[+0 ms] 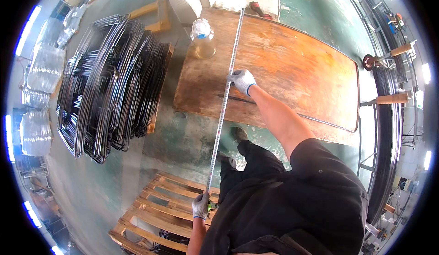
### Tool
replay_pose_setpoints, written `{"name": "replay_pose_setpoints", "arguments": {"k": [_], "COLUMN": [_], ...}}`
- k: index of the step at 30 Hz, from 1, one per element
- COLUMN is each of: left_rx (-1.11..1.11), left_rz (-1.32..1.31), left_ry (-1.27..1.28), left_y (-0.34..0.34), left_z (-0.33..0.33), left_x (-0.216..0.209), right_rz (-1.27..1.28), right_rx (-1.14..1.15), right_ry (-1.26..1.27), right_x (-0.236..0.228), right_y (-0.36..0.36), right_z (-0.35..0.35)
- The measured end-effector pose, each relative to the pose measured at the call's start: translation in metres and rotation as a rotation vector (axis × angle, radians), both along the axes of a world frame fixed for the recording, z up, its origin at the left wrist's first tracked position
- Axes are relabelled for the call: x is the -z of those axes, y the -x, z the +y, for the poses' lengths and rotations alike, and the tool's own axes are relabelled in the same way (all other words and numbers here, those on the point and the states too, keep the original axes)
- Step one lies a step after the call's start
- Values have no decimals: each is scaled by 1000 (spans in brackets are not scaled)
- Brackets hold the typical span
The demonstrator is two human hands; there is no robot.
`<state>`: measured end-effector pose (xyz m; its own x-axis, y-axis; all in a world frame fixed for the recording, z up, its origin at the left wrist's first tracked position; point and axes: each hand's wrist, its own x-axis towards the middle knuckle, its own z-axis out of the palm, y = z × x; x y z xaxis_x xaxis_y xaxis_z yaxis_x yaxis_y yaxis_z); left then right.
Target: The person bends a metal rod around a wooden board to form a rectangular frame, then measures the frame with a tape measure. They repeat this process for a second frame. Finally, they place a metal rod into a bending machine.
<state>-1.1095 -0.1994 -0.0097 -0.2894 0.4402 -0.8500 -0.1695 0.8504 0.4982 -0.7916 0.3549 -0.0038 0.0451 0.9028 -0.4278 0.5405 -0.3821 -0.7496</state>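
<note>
A long white tape measure blade (222,108) stretches from the far edge of a worn wooden tabletop (292,58) down past the near side. My left hand (200,204), in a pale knitted glove, is closed around the tape measure at its lower end; a bit of its green and black case (211,206) shows beside the fingers. My right hand (242,81), gloved the same way, is closed on the blade over the tabletop, thumb and fingers pinching it. Under my right forearm a thin metal tube (327,123) lies along the tabletop.
A clear jug (204,47) with some liquid stands at the tabletop's left corner, and a red and black object (259,9) lies at its far edge. Bent metal frames (109,85) are piled at left. A wooden pallet (155,209) lies low, near my left hand. Long dark tubes (388,140) fill a rack at right.
</note>
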Motion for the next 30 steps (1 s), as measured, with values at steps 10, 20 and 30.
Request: {"name": "replay_pose_setpoints", "arguments": {"k": [10,20,30], "left_rx": [-37,-46,-11], "left_rz": [2,15,46], "left_ry": [70,38,21], "left_y": [-5,2,-1], "left_z": [3,-11,-11], "left_x": [-7,6,-1], "right_rz": [-4,-102,-169], "right_rx": [-57,-134,-159], "right_ry": [47,93,85], "right_x": [10,-4,-9], "right_y": [-1,3,6], "right_z": [3,4,5]}}
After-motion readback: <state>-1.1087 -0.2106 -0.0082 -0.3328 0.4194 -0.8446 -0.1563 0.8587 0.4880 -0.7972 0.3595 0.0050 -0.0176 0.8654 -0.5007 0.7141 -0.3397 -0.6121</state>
